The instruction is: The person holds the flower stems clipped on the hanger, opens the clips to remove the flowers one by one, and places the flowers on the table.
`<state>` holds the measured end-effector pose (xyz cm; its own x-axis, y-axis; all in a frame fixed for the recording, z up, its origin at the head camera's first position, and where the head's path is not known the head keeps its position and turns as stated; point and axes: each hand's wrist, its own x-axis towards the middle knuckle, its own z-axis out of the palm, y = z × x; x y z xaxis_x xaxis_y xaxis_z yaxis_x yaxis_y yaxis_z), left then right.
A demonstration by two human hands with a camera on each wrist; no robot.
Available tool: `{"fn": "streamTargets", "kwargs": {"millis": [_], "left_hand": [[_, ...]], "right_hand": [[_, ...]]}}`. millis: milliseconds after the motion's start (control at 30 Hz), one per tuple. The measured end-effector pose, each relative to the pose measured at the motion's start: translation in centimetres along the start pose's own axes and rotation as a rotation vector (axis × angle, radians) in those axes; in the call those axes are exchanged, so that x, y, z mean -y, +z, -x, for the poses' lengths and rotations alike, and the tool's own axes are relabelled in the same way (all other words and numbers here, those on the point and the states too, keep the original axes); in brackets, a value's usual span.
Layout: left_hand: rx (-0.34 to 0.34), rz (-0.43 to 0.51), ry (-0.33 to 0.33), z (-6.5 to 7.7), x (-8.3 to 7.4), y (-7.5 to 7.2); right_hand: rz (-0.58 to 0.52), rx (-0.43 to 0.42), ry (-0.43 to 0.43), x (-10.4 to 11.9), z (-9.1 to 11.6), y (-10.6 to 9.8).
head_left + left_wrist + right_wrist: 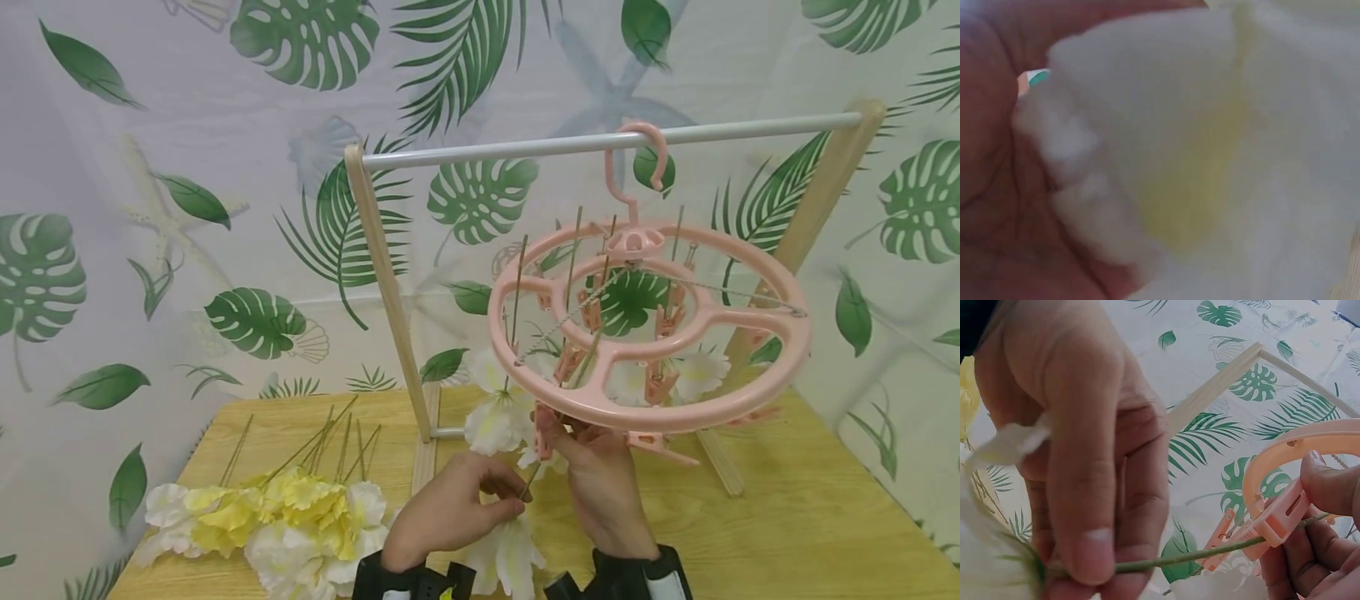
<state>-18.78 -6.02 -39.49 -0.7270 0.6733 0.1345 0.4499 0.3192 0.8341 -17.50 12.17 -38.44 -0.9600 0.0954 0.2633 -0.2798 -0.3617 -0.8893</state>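
Note:
A round pink clip hanger (667,414) hangs at a tilt from a rack's white bar, with clothespins around its rings. My right hand (606,492) grips one pink clothespin (1280,515) at the hanger's near edge, thumb on its upper side. With thumb and fingers my left hand (459,507) pinches the green stem (1179,557) of a white artificial flower (508,554) just behind the bloom. The bloom hangs head down below that hand and fills much of the left wrist view. In the right wrist view the stem crosses the clothespin and runs on toward the right fingers.
White and yellow artificial flowers (300,525) lie piled at the table's left, stems pointing away. Several white flowers (498,421) hang upside down from the hanger, their stems standing up through the rings. The rack's wooden post (386,267) rises left of the hanger from the wooden table (810,508).

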Motion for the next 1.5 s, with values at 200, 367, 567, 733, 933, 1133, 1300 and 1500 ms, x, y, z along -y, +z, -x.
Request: {"fn": "streamTargets", "kwargs": {"millis": [200,367,567,733,933,1133,1300,1500], "left_hand": [[0.069,0.018,-0.062,0.4,0.1,-0.5],[0.101,0.013,-0.100,0.6,0.2,-1.0],[0.104,0.010,-0.115,0.8,0.3,-1.9],[0.127,0.019,-0.134,0.9,0.5,-2.3],[0.148,0.020,-0.162,1.2,0.7,-2.8],[0.141,0.023,-0.169,1.5,0.7,-3.2],[0.153,-0.017,-0.190,2.0,1.0,-3.5],[0.123,-0.068,-0.219,3.0,1.5,-4.1]], "right_hand": [[0.013,-0.015,0.009,0.2,0.0,-0.1],[0.025,-0.030,0.021,0.5,-0.1,-0.1],[-0.003,-0.021,0.027,0.5,-0.7,0.3],[0.005,-0.041,0.032,0.5,-0.8,0.4],[0.027,-0.035,0.054,0.8,-1.0,0.2],[0.010,-0.019,0.040,0.9,-1.2,0.1],[0.042,-0.032,0.065,1.0,-1.0,-0.1],[0.046,-0.036,0.055,1.0,-0.8,-0.2]]}}
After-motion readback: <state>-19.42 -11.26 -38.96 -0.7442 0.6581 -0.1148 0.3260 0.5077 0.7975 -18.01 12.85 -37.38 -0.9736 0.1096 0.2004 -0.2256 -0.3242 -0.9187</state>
